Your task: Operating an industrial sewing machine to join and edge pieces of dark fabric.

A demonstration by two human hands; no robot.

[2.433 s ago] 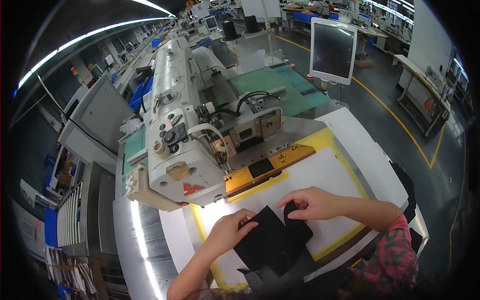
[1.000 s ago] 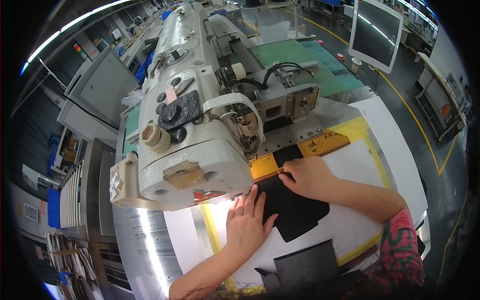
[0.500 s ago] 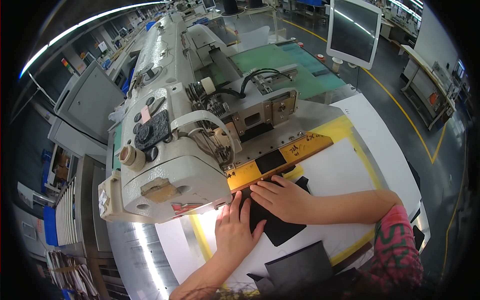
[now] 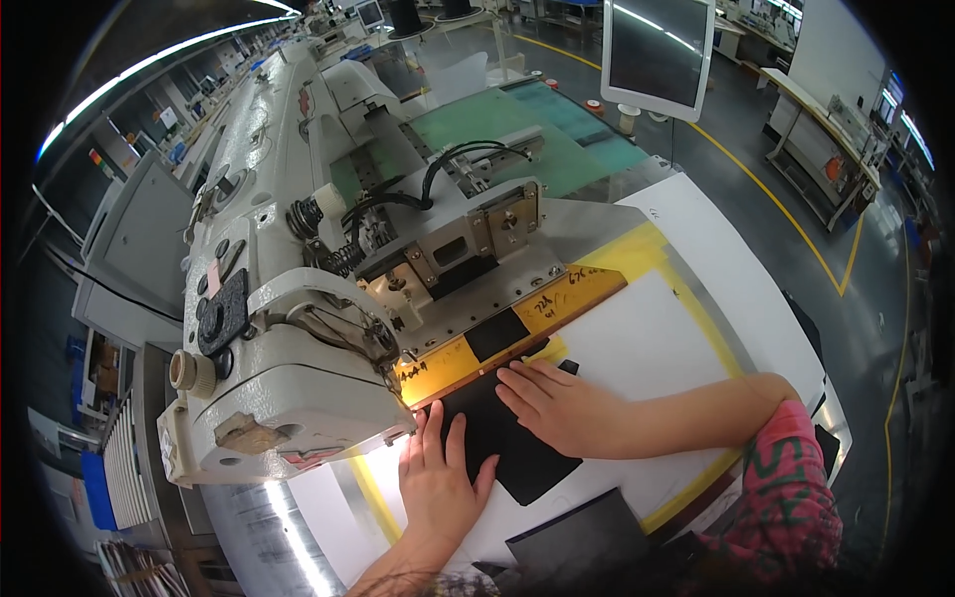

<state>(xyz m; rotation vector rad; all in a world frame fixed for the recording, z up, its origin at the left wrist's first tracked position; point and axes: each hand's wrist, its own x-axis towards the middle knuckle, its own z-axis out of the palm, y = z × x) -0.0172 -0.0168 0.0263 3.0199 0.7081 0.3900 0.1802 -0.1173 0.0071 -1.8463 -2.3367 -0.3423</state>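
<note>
A black piece of fabric lies on the white work surface, its far edge against the yellow clamp plate of a sewing machine. My left hand rests on the left part of the fabric, fingers stretched toward the plate's edge. On its right part my right hand lies flat, fingertips close to the plate. Neither hand grasps anything. The machine head stands just left of my left fingers, and its needle area is partly hidden by the casing.
Another dark, folded-looking piece lies near me on the white sheet, which has yellow tape along its edges. A monitor stands at the back right. Behind the machine is a green table surface. A workbench stands farther right.
The view has shifted, so the machine sits farther left. My hands are slightly farther apart, and more of the black fabric shows between them. Both still lie on it.
</note>
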